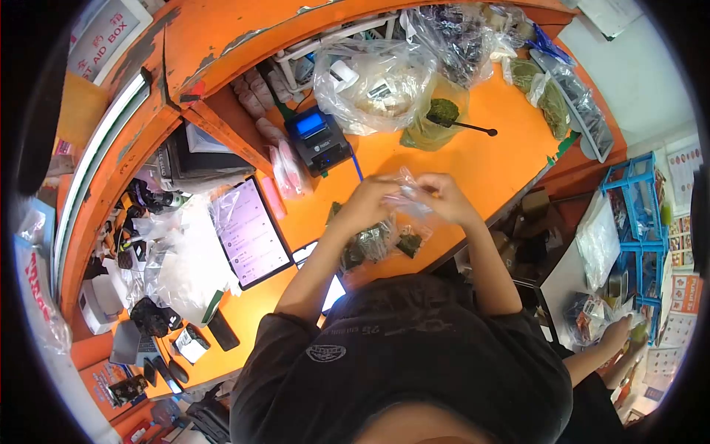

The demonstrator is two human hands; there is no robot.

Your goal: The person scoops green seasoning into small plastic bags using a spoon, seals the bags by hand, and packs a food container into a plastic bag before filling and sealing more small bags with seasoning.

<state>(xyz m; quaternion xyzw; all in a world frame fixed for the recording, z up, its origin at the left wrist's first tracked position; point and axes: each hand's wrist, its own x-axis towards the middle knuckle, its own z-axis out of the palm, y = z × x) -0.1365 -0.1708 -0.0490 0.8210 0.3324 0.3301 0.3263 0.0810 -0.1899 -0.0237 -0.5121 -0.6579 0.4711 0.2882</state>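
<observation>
Over the orange desk (484, 166), my left hand (373, 200) and my right hand (447, 198) are closed on a small clear plastic bag (407, 194), pinching it between them. Its contents, if any, I cannot make out. Just below my hands lie small clear packets (370, 243) of dark green stuff, close to my left forearm; another green packet (409, 243) sits under the right wrist. Beyond my hands stands an open plastic bag (421, 135) of dark green loose material (442, 111). A black-handled spoon (481, 130) sticks out of it to the right.
A label printer (318, 140) with a blue screen and a tablet (251, 233) are on the left. Large clear bags (370, 85) line the back. A phone (222, 331) lies at lower left. Blue racks (636, 200) stand at right, near another person's hand (617, 333).
</observation>
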